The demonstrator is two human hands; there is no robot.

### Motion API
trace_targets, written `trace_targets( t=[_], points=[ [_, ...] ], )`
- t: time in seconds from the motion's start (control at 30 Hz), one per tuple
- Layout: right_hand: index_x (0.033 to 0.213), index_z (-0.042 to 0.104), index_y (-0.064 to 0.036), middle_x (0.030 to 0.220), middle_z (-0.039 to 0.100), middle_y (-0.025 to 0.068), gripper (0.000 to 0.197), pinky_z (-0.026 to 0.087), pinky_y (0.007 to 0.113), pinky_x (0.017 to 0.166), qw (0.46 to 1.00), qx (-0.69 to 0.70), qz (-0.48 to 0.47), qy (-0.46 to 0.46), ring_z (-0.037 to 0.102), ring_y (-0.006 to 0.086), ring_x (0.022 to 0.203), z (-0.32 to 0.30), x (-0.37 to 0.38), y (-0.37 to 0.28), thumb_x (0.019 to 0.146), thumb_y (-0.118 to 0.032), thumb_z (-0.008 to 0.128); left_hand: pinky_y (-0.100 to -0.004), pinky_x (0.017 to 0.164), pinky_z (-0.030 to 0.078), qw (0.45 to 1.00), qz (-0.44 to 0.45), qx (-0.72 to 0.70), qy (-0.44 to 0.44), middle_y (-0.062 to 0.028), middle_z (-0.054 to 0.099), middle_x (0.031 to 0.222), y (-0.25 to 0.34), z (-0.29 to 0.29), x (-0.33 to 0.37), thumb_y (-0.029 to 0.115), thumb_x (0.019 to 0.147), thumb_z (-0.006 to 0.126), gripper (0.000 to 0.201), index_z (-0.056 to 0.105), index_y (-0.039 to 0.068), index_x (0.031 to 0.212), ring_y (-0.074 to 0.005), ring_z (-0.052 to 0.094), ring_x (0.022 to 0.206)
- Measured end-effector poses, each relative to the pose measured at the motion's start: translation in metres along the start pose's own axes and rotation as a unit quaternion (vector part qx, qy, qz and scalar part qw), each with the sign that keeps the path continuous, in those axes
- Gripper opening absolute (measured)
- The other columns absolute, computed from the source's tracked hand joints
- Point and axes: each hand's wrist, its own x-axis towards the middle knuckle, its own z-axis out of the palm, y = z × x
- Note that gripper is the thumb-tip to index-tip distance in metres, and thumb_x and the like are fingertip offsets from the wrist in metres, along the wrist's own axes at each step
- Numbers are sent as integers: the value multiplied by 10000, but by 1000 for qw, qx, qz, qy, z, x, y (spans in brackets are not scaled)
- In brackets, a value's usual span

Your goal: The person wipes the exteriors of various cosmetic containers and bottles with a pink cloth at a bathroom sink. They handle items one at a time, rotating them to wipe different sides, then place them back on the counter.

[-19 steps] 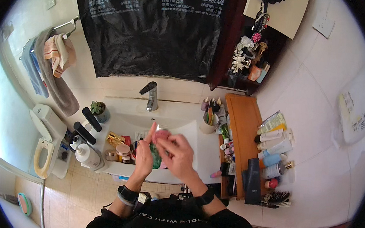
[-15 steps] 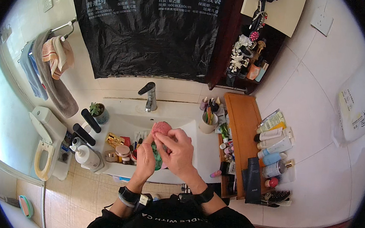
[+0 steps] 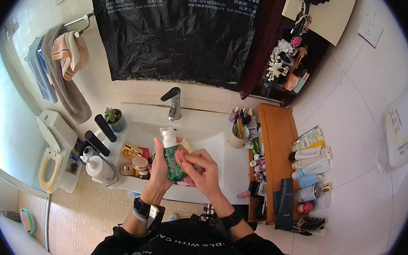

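Note:
A green bottle point(image 3: 174, 168) with a white pump top point(image 3: 168, 135) tilts over the sink's near edge. My left hand point(image 3: 160, 166) is closed around its left side, with the thumb along the bottle. On the other side, my right hand point(image 3: 202, 172) pinches a small crumpled pink cloth point(image 3: 181, 154) against the bottle's front. The right fingertips are bent over the cloth and partly hide it. More pink and pale yellow shows behind the bottle, too covered to make out.
Jars, compacts and a gold case point(image 3: 131, 151) crowd the sink's left rim. White pump bottles point(image 3: 99, 168) and a potted succulent point(image 3: 113, 116) stand farther left. The faucet point(image 3: 173, 103) rises behind the basin. A cup of brushes point(image 3: 238, 136) and a wooden shelf point(image 3: 274, 152) with tubes are right.
The pink cloth has come down from above the basin onto the bottle. The green bottle, mostly hidden before, now stands in view in my left hand. The whole view has shifted slightly.

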Motion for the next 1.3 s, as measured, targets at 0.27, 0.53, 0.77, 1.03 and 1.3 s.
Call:
trace_targets(
  t=[0.27, 0.53, 0.77, 1.03, 1.3],
  points=[
    [894, 733, -44, 890, 575, 49, 166, 470, 260, 633, 991, 4, -122, -61, 572, 137, 783, -2, -10, 4, 731, -17, 753, -278, 643, 479, 995, 36, -96, -1, -24, 524, 850, 5, -9, 10, 636, 934, 340, 600, 510, 82, 1089, -146, 506, 754],
    [879, 632, -19, 855, 550, 55, 173, 446, 235, 598, 988, -64, -141, -1, 548, 111, 693, 14, -12, 16, 755, -8, 752, -308, 679, 486, 986, 45, -160, 14, -7, 527, 860, 0, -6, 11, 567, 900, 519, 466, 500, 119, 1028, -150, 512, 788],
    [872, 615, -26, 844, 538, 55, 136, 435, 242, 595, 982, -63, -160, 76, 528, 122, 684, 18, -6, 13, 794, -18, 727, -315, 714, 482, 973, 61, -211, 66, -23, 546, 821, -5, 2, 6, 479, 925, 549, 370, 524, 111, 956, -162, 514, 745],
    [873, 568, -12, 851, 550, 47, 139, 439, 249, 596, 986, -42, -137, 87, 533, 99, 702, 22, -8, 17, 829, -21, 699, -330, 734, 485, 977, 55, -195, 66, -29, 542, 858, -3, 0, 5, 456, 928, 557, 354, 512, 109, 986, -167, 524, 789],
    [868, 639, -35, 929, 580, 60, 125, 483, 281, 715, 994, 32, -72, 74, 584, 167, 801, -4, 10, 12, 773, -36, 720, -338, 749, 513, 990, 100, 56, 81, -23, 566, 924, -5, -10, 1, 526, 949, 467, 435, 531, 110, 1061, -157, 559, 875]
  ],
)
